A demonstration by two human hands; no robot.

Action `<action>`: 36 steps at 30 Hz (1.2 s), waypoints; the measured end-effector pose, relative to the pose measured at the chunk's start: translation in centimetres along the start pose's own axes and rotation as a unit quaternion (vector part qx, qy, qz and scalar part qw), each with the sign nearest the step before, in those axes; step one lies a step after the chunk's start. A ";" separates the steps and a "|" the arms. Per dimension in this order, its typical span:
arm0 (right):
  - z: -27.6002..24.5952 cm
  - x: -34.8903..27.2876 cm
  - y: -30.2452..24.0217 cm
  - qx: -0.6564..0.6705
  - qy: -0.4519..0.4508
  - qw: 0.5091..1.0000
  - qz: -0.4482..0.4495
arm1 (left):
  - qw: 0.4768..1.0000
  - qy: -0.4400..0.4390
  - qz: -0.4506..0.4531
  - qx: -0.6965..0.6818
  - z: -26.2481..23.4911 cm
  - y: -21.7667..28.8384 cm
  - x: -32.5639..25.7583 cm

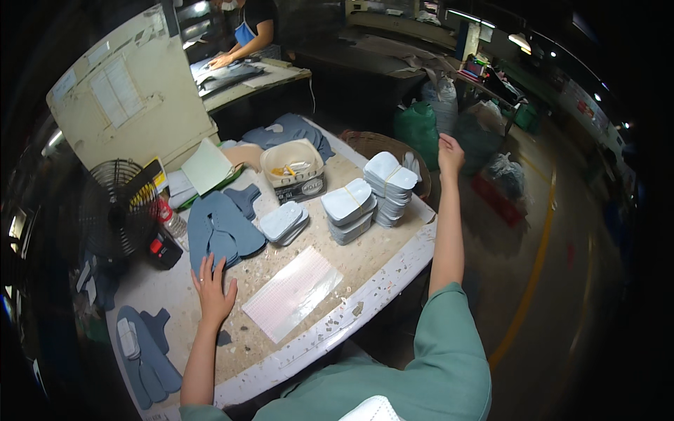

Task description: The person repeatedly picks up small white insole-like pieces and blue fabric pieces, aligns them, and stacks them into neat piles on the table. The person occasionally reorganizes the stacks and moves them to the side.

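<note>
My left hand (215,289) lies on the table with its fingers spread. Its fingertips touch the lower edge of a stack of blue-grey cut shoe-upper pieces (214,228). Past the table's right edge, my right hand (451,154) is raised with fingers pinched together; whatever they hold, if anything, is too small to make out. Nearest to it on the table are banded stacks of pale rounded pieces (390,172), with a second banded stack (349,202) and a lower loose pile (283,222) to the left. A pale sheet with pink lines (293,293) lies flat between my arms.
A plastic basket (292,160) rests on a box at the back. A black fan (116,210) and a red-capped bottle (170,217) stand left. More blue-grey pieces (147,365) lie front left. Beyond the right edge are a wicker basket (368,142) and green sack (417,130). Someone works behind.
</note>
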State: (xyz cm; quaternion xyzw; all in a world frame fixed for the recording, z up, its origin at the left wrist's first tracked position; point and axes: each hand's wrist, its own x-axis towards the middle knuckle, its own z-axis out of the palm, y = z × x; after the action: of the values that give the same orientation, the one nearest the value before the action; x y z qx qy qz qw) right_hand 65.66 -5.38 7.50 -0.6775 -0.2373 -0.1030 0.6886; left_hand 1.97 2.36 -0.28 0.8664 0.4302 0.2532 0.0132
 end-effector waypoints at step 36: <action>11.5 -25.6 -18.0 -0.014 -0.698 0.689 -0.196 | 0.849 0.239 -0.127 -0.453 -3.5 -0.9 2.3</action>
State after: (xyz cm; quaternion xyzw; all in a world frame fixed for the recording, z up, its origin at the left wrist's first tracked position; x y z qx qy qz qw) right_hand 33.03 0.27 11.13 -0.5018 -0.7753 0.2639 0.2786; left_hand 0.85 3.98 3.51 0.6150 0.3634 0.6155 0.3330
